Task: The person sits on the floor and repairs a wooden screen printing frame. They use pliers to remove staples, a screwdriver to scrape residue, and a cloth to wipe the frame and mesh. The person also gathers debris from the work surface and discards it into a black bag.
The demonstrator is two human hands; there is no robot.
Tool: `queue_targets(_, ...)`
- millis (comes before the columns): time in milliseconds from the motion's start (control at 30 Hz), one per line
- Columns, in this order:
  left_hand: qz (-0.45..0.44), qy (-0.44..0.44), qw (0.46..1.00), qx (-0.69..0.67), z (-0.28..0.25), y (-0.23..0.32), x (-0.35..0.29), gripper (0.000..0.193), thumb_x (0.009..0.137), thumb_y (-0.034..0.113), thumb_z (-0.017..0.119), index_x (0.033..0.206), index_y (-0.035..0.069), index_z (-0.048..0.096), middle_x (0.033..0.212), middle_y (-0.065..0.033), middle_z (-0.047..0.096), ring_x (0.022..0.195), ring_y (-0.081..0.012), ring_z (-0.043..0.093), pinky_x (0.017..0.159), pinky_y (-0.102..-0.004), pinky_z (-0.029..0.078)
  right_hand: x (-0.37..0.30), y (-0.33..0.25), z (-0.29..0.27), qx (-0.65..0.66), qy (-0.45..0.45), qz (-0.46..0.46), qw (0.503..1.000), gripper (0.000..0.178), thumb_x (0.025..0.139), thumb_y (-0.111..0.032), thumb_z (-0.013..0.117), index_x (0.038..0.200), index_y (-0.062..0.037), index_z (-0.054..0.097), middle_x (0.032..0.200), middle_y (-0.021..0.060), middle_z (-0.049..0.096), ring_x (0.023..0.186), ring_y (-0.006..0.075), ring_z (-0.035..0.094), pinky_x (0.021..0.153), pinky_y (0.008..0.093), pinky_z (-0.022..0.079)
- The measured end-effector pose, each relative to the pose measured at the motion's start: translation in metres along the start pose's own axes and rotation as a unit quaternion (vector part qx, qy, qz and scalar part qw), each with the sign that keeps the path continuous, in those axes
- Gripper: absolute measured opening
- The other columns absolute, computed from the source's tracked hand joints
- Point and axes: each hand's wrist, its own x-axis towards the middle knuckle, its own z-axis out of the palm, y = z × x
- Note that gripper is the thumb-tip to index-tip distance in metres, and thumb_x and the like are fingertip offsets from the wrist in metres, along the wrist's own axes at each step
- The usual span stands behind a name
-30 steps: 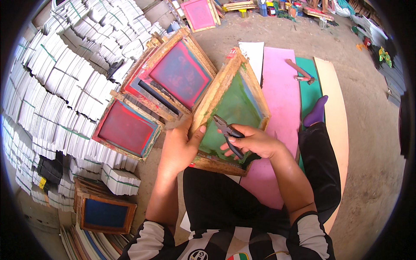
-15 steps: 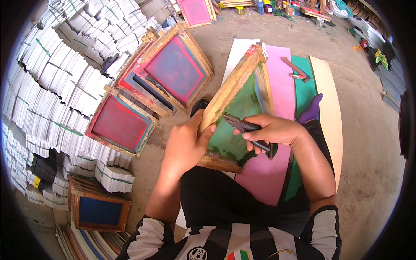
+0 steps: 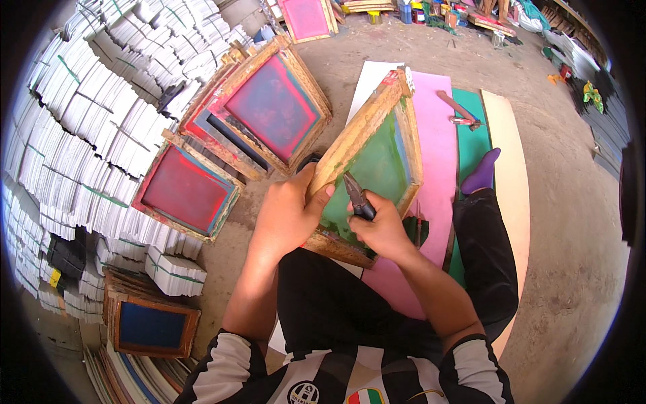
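Note:
A wooden screen-printing frame with green mesh (image 3: 377, 155) is tilted up on edge over my lap. My left hand (image 3: 289, 212) grips its near left wooden side, thumb on the inner face. My right hand (image 3: 382, 225) is closed around dark-handled pliers (image 3: 356, 195), whose jaws point up toward the inner edge of the frame's left bar. The frame's lower corner rests against my black trousers.
Several more wooden frames with red and pink mesh (image 3: 269, 108) lean to the left, one with blue mesh (image 3: 151, 326) lower left. Stacks of white bundled sheets (image 3: 81, 121) fill the left side. Pink and green boards (image 3: 444, 155) lie under my leg, with a tool (image 3: 461, 114) on them.
The green frame has been turned more upright and edge-on. My right hand with the pliers has moved left, closer to the frame's left bar and my left hand.

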Motion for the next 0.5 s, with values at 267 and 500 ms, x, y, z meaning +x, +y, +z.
queue_targets(267, -0.034, -0.012, 0.999, -0.018, -0.006, -0.009, 0.007, 0.026, 0.092, 0.022, 0.070, 0.106, 0.001, 0.065, 0.067, -0.0237, 0.059, 0.066, -0.0402, 0.065, 0.060, -0.0437, 0.047, 0.011, 0.021, 0.039, 0.000, 0.112, -0.088, 0.990, 0.012, 0.086, 0.000, 0.067, 0.096, -0.0013, 0.060, 0.073, -0.0032, 0.051, 0.065, 0.0037, 0.046, 0.057, 0.0251, 0.039)
queue_targets(500, -0.008, -0.043, 0.999, 0.006, -0.005, -0.034, 0.024, 0.035, 0.094, 0.026, 0.070, 0.114, -0.003, 0.068, 0.068, -0.0196, 0.055, 0.062, -0.0147, 0.050, 0.062, -0.0375, 0.045, -0.015, 0.032, 0.033, 0.008, 0.090, -0.045, 0.995, 0.015, 0.086, -0.002, 0.068, 0.099, -0.0011, 0.062, 0.075, 0.0000, 0.056, 0.068, 0.0056, 0.050, 0.060, 0.0256, 0.042)
